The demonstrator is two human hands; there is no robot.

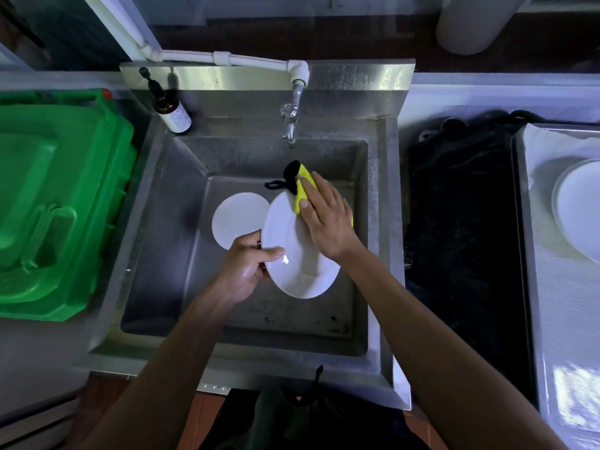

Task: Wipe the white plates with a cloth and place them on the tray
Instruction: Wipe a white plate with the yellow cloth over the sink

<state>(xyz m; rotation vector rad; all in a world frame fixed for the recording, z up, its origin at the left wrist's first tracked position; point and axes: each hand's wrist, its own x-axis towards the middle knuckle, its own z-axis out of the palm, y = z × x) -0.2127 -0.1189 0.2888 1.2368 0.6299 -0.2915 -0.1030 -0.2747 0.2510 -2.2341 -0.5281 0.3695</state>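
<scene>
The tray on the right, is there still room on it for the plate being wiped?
Yes. The tray holds one white plate at its far right; the lined stretch nearer the camera looks bare. In the sink, the near floor and left side are free. The middle is crowded: left hand holding the plate, right hand pressing the yellow cloth, another plate behind.

White plates, yellow cloth
Cloth [303, 186] yellow with black trim; 3 plates white; bin [58, 203] bright green; sink [168, 222] grey steel.
</scene>
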